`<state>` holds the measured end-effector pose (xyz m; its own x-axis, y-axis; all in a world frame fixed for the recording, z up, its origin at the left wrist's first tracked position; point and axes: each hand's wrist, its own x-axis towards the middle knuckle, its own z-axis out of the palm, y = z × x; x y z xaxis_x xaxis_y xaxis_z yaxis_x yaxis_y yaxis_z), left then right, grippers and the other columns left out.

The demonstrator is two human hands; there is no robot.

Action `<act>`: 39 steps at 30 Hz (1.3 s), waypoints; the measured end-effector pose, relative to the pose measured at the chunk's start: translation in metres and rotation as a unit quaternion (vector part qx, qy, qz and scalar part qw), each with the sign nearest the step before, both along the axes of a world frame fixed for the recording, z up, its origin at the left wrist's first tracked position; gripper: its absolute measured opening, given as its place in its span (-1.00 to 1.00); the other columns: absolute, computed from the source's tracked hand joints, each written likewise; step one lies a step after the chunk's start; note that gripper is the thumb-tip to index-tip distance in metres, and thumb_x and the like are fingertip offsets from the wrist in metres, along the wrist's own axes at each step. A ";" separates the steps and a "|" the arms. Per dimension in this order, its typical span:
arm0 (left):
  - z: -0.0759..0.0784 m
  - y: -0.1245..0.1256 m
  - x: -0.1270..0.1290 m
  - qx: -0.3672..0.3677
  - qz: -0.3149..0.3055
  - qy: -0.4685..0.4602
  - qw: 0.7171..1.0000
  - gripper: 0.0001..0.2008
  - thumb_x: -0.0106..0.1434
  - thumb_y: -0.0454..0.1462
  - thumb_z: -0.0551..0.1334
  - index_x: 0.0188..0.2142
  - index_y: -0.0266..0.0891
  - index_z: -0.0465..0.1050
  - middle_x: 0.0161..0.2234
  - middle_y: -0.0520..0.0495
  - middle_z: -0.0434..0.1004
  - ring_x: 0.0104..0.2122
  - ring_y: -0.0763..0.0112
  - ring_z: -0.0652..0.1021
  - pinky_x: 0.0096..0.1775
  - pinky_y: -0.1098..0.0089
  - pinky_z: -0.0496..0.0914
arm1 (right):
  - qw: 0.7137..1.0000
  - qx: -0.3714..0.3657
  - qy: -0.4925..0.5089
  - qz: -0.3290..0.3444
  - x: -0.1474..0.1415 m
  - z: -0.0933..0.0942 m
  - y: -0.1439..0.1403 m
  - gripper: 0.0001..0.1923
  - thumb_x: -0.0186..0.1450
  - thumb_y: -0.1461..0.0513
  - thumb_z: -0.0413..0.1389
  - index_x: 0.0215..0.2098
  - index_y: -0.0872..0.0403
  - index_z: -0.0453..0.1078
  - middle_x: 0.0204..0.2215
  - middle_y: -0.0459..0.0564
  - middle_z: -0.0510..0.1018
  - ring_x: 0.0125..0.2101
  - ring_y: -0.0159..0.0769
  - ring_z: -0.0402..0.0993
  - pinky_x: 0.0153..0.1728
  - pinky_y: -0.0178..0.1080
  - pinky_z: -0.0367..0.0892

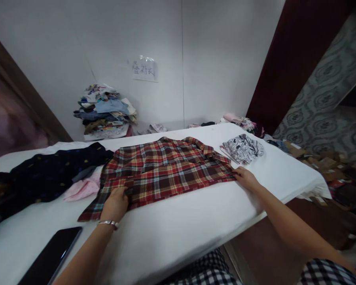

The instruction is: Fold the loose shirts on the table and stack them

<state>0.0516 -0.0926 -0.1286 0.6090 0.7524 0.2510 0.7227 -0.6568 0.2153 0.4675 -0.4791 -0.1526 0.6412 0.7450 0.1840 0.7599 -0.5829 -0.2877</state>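
A red plaid shirt (166,168) lies spread flat on a white-covered table (178,233). My left hand (115,204), with a silver bracelet on the wrist, grips the shirt's near edge at its left side. My right hand (245,177) pinches the shirt's near right corner, close to the collar end. Both hands hold fabric against the tabletop.
A dark blue garment (47,174) and pink cloth (83,189) lie left of the shirt. A folded black-and-white patterned garment (243,148) sits at the right. A black phone (52,255) rests near the front left. A clothes pile (105,111) stands by the wall.
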 end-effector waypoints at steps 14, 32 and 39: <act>-0.002 0.001 0.001 -0.021 0.020 0.104 0.994 -0.61 0.22 -0.35 -0.05 -0.03 -0.35 0.38 -0.03 -0.23 0.44 -0.04 0.25 0.49 0.00 0.29 0.36 | 0.966 0.093 0.170 -0.169 0.024 0.013 0.007 -0.69 0.19 0.12 0.06 -0.21 0.10 0.51 -0.42 -0.02 0.57 -0.43 -0.29 0.43 -0.40 -0.30 0.28; -0.007 0.011 -0.009 -0.041 0.032 0.114 0.992 -0.61 0.24 -0.29 -0.08 -0.04 -0.29 0.38 -0.05 -0.22 0.45 -0.17 0.23 0.54 -0.09 0.25 0.40 | 0.941 0.109 0.252 -0.197 0.045 0.021 0.050 -0.76 0.17 0.12 0.13 -0.38 0.13 0.49 -0.56 -0.04 0.53 -0.56 -0.37 0.39 -0.57 -0.38 0.23; 0.005 0.003 -0.005 -0.058 0.068 0.089 0.992 -0.52 0.29 -0.04 -0.08 0.00 -0.26 0.36 -0.02 -0.25 0.48 -0.15 0.13 0.54 -0.12 0.18 0.42 | 0.956 0.085 0.230 -0.159 0.028 0.018 0.021 -0.67 0.24 0.09 0.07 -0.15 0.12 0.47 -0.43 0.00 0.57 -0.48 -0.33 0.43 -0.44 -0.32 0.32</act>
